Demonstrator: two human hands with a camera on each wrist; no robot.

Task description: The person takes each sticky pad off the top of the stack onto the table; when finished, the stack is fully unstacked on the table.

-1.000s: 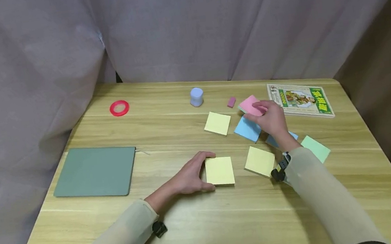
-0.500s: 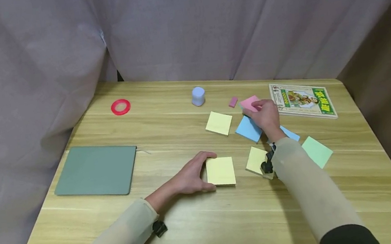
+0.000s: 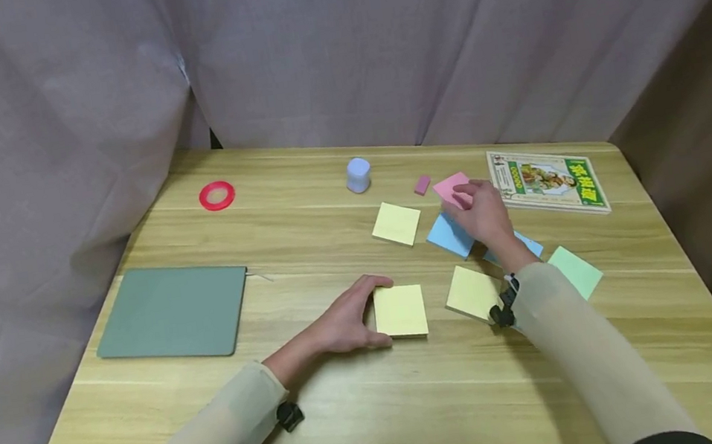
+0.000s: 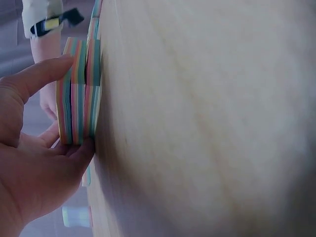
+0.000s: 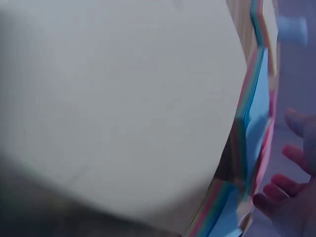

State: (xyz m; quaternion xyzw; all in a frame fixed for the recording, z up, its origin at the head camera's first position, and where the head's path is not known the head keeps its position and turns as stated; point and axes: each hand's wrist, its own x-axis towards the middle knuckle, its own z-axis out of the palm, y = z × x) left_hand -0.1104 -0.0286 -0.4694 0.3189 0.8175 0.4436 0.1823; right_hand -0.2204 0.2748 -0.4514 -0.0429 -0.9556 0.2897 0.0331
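My left hand [image 3: 346, 319] grips a stack of sticky note pads [image 3: 400, 312] with a yellow top. In the left wrist view, thumb and fingers hold the striped edges of the stacked pads [image 4: 78, 98] from opposite sides. My right hand [image 3: 482, 213] is over a pink sticky note pad [image 3: 449, 186], its fingertips at the pad's right side. The right wrist view shows those fingers [image 5: 284, 185] loosely bent and spread, beside the pads. A blue pad [image 3: 449, 237] lies just below the pink one; another blue pad [image 3: 529, 244] is partly hidden under my right wrist.
Yellow pads [image 3: 397, 224] [image 3: 471, 291] and a green pad [image 3: 576, 270] lie around. Behind them are a small pink block [image 3: 422, 185], a lavender cylinder [image 3: 358, 175] and a booklet [image 3: 546, 182]. A red tape ring [image 3: 215, 185] and grey-green notebook [image 3: 172, 312] are left.
My right hand has shifted slightly left over the pink pad and its fingers have spread. The left hand keeps its grip on the stack in the same place.
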